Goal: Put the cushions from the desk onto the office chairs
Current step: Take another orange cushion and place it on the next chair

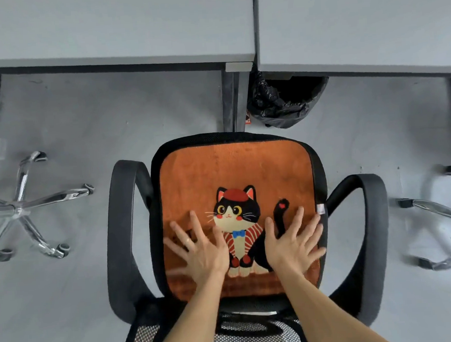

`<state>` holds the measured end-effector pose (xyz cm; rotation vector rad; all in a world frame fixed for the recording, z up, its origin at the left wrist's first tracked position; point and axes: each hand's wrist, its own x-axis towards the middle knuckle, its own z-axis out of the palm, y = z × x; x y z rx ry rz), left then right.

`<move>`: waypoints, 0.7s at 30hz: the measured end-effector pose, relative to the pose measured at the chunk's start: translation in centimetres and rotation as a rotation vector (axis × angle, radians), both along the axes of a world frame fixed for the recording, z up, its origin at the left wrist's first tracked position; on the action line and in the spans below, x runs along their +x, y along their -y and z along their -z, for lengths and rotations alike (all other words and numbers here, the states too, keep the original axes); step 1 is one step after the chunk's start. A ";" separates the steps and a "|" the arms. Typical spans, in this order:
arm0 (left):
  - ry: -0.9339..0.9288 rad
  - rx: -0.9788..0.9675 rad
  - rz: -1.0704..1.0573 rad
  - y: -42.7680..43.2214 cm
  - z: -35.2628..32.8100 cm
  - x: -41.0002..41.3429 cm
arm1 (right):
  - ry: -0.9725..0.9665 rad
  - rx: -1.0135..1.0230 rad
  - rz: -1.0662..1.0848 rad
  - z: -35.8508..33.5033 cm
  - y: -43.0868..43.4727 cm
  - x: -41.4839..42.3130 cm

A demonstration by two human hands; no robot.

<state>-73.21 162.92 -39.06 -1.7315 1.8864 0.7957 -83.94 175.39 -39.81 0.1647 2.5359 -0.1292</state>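
— Head view: where do we stand?

— The orange cat cushion [235,170] lies flat on the seat of the office chair [124,231], and its edges nearly match the seat's. Our left grip [200,252] and right grip [293,246] are both open, fingers spread, palms pressing its near half (smoothing it down, we judge).

— So this step is settling, not carrying?

— We think so; this cushion looks placed. Next we'd lift both palms and turn to the desk [102,27] for another cushion, though we see none on the part in view. A chrome chair base stands on the left [21,209] and another on the right [446,214]. Their seats are out of view, so we cannot tell whether they are covered.
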 end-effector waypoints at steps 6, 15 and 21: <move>0.039 0.062 -0.190 -2.4 0.2 2.7 | 0.060 -0.021 0.328 0.9 -2.3 5.2; -0.013 -0.116 -0.129 -3.0 3.7 3.7 | -0.105 -0.052 0.288 4.7 -3.4 6.0; 0.030 -0.058 -0.038 -2.0 2.4 4.8 | 0.060 -0.047 0.229 2.5 -4.4 5.0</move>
